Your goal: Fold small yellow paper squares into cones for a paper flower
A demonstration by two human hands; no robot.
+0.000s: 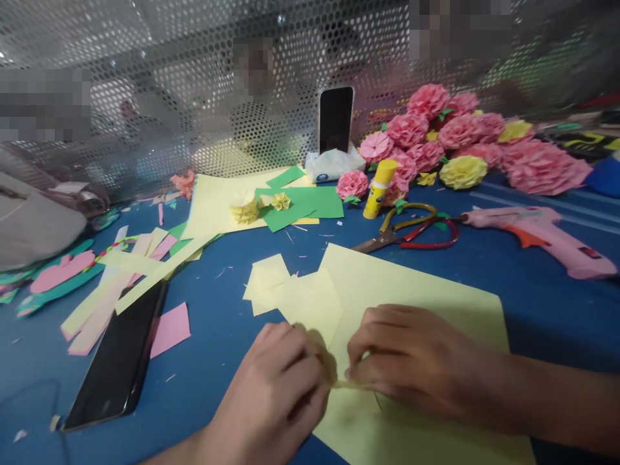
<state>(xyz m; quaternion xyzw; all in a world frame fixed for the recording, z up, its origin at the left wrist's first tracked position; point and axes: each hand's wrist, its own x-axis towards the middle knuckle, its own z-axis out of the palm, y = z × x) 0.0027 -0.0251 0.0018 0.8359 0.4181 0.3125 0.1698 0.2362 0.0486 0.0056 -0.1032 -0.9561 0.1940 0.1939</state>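
Note:
My left hand (pixel 281 381) and my right hand (pixel 411 355) are close together at the lower middle, fingers bent and pinching. Between the fingertips runs a thin edge of pale yellow paper (pixel 352 385), mostly hidden by both hands. Below them lies a large pale yellow sheet (pixel 436 294), flat on the blue table. Small cut yellow paper pieces (pixel 268 281) overlap its left corner. Just beyond the sheet rest scissors (pixel 375 243) with one yellow and one red handle loop.
Pink and yellow paper flowers (pixel 465 165) crowd the back right, near a yellow glue stick (pixel 380 189) and a pink glue gun (pixel 542 229). A phone (pixel 336 119) stands against a perforated metal panel (pixel 194 129). Paper strips (pixel 159 278) partly cover a black phone (pixel 113 361) at left.

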